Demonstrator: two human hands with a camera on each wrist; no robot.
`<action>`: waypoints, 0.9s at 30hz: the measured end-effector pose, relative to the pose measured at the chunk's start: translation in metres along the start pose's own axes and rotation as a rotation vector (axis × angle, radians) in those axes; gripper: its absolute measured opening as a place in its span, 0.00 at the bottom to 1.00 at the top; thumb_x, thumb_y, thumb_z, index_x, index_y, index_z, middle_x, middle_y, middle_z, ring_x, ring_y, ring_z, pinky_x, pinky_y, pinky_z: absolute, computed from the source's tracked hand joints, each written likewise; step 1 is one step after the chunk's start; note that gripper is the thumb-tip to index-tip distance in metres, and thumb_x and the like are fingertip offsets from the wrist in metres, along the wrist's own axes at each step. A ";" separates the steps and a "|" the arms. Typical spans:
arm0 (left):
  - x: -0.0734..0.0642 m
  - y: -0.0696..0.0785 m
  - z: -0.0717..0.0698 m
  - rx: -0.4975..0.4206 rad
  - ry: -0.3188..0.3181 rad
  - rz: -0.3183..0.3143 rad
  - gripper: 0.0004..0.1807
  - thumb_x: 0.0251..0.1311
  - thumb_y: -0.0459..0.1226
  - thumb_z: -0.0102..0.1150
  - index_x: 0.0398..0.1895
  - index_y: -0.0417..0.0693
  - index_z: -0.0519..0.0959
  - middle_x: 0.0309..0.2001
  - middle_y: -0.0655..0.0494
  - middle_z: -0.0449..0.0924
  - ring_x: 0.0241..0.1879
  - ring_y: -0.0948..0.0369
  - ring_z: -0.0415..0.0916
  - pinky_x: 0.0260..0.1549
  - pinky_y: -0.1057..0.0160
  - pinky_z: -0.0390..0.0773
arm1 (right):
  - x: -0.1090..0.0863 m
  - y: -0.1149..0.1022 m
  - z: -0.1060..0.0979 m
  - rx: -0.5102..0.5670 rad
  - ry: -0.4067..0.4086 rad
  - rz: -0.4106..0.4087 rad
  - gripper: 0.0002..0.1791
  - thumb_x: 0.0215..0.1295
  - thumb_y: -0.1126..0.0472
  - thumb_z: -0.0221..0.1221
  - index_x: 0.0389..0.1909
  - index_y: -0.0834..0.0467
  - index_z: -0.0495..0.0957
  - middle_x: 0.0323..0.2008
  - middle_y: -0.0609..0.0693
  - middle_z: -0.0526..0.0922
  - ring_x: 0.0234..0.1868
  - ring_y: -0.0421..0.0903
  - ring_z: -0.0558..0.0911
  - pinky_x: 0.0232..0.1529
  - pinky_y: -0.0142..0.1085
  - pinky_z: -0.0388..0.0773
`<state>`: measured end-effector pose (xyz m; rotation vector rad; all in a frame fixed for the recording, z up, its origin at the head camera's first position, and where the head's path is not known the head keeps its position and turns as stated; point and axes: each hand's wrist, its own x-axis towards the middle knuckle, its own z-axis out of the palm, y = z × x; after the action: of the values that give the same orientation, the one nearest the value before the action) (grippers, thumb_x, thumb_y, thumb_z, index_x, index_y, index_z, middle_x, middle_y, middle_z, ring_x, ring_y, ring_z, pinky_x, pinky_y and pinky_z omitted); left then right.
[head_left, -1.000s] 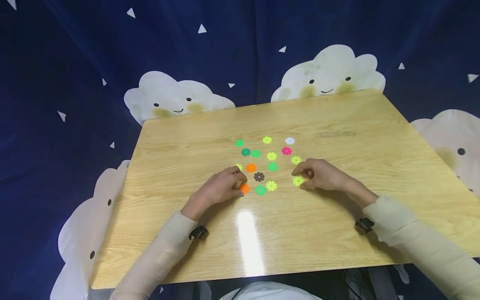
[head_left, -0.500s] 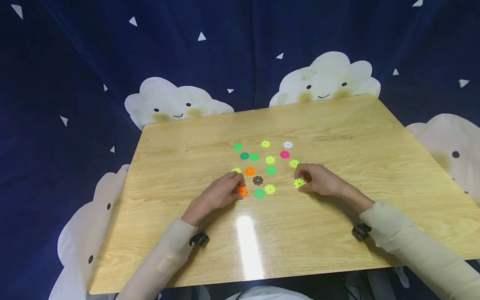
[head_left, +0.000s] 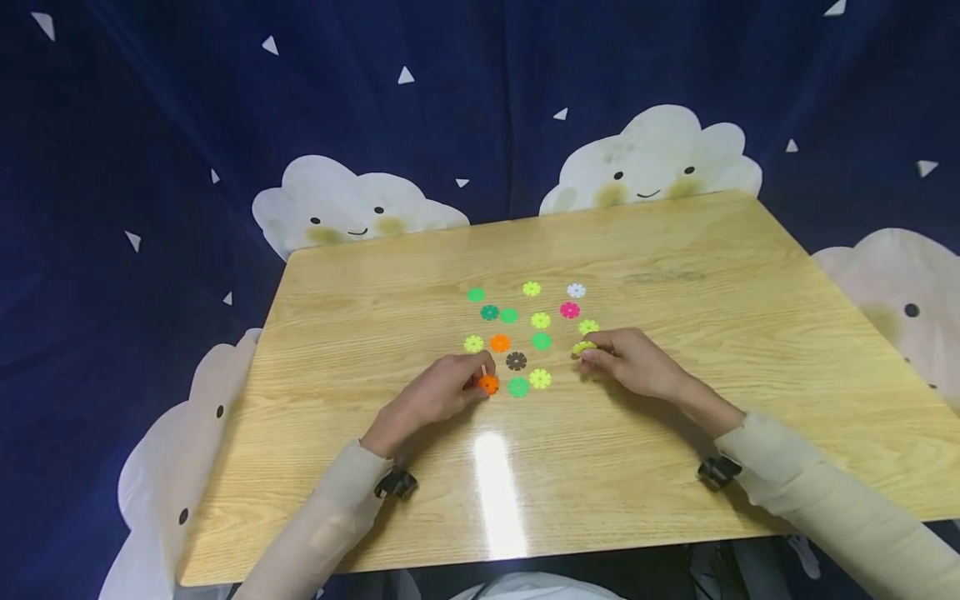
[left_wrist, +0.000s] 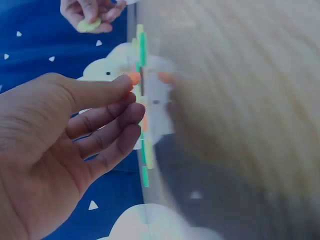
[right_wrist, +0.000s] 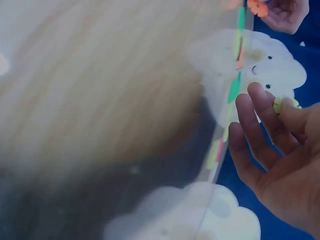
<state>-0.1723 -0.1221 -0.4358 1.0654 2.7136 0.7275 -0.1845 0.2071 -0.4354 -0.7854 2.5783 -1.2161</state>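
Observation:
My left hand (head_left: 442, 387) pinches an orange notched disc (head_left: 489, 384) between thumb and fingers, low over the table; the left wrist view shows only the edge of this disc (left_wrist: 134, 78) past the thumb. A yellow-green notched disc (head_left: 583, 347) is pinched by my right hand (head_left: 637, 362), tilted and lifted off the table. In the right wrist view that yellow-green disc (right_wrist: 285, 105) sits between thumb and index finger, the other fingers spread. Between the hands lie a dark brown disc (head_left: 516, 361), a green disc (head_left: 518, 387) and a yellow-green disc (head_left: 540, 378).
More flat discs lie farther back: another orange disc (head_left: 500, 342), a pink disc (head_left: 570, 310), a white disc (head_left: 576, 290), a dark green disc (head_left: 490, 312) and several others. The wooden table (head_left: 360, 308) ends at a dark blue curtain (head_left: 420, 125) with clouds.
My right hand has picked up the yellow-green disc from the table and moved it slightly left, tilting it. My left hand has raised the orange disc's edge and stays about in place.

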 end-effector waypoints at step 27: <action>0.010 0.069 -0.041 -0.544 0.499 -0.053 0.13 0.67 0.39 0.58 0.53 0.52 0.78 0.32 0.57 0.82 0.28 0.59 0.81 0.29 0.61 0.82 | -0.002 -0.095 -0.014 0.215 0.291 -0.191 0.07 0.67 0.69 0.58 0.44 0.60 0.77 0.32 0.51 0.84 0.32 0.48 0.86 0.39 0.36 0.83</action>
<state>-0.1499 -0.0875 -0.3655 0.7467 2.6120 1.7895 -0.1514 0.1676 -0.3542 -0.8809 2.5718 -1.7500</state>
